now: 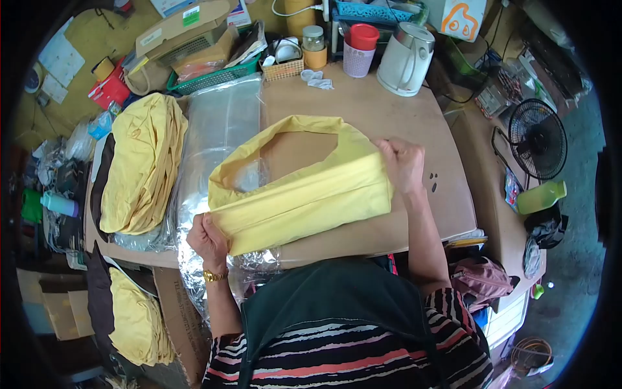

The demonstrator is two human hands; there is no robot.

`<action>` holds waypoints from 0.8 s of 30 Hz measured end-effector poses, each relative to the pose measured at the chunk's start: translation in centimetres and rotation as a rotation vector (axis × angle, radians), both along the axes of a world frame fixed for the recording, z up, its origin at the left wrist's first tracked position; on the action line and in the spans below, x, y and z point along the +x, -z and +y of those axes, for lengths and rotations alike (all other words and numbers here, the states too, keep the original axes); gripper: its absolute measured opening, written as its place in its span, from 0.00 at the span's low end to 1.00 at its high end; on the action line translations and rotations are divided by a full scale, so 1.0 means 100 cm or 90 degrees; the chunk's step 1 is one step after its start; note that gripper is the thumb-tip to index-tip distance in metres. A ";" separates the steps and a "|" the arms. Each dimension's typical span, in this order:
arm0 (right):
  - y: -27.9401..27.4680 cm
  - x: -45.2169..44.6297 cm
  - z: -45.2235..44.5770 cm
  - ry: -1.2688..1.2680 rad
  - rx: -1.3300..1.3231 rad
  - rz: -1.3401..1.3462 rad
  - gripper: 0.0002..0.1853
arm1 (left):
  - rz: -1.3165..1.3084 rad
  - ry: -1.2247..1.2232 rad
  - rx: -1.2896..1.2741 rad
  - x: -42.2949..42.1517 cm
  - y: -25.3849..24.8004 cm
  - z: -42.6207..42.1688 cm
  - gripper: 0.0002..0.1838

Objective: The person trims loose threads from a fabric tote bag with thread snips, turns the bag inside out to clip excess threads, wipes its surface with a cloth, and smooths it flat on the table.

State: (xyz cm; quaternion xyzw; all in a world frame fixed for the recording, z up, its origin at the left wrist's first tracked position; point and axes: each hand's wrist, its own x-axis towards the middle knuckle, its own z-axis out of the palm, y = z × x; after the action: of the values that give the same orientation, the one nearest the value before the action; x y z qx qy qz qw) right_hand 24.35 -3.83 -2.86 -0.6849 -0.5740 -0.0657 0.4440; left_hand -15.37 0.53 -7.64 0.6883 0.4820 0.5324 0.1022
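Observation:
A yellow cloth bag point(304, 204) with a wide loop strap is stretched between my two hands above the table. My left hand point(208, 238), with a gold watch at the wrist, is closed on its lower left end. At its upper right end, my right hand point(403, 165) makes a fist around the fabric. The strap curves away from me, and brown tabletop shows through the loop. Beneath the bag's left part lie clear plastic sheets point(217, 123). Left of these is a pile of folded yellow cloth point(144, 165).
A white electric kettle point(406, 58), a lilac cup with red lid point(359, 52) and a green basket point(214, 81) line the table's back. A black fan point(537, 139) and a green bottle point(541, 197) are at right. More yellow cloth point(137, 321) hangs low at left.

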 end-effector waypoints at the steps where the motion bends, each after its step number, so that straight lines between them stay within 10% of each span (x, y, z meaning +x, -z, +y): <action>1: 0.007 0.020 0.008 0.148 -0.045 0.060 0.20 | 0.012 -0.025 0.031 -0.001 0.000 0.001 0.14; 3: 0.011 0.066 0.002 0.283 -0.007 0.138 0.16 | 0.005 -0.057 -0.116 -0.017 -0.004 0.000 0.10; 5: 0.018 0.084 -0.007 0.276 0.079 0.160 0.15 | 0.281 -0.150 0.118 -0.013 -0.031 0.002 0.19; 11: 0.051 0.034 -0.043 0.045 -0.147 0.228 0.12 | 0.323 0.337 -0.010 0.121 -0.075 -0.014 0.37; 20: 0.036 -0.029 -0.103 -0.146 -0.469 0.664 0.20 | 0.317 0.442 -0.053 0.206 -0.054 0.011 0.12; 24: 0.065 -0.048 -0.083 -0.261 -0.322 0.742 0.19 | 0.237 0.451 -0.011 0.205 -0.061 0.011 0.09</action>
State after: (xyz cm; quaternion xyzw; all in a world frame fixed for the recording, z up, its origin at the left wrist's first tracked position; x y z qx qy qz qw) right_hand 19.55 -12.14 -9.38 -0.5685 -0.3568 0.5376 0.5104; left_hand 5.17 1.59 -1.52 0.8956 0.2297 0.3266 0.1962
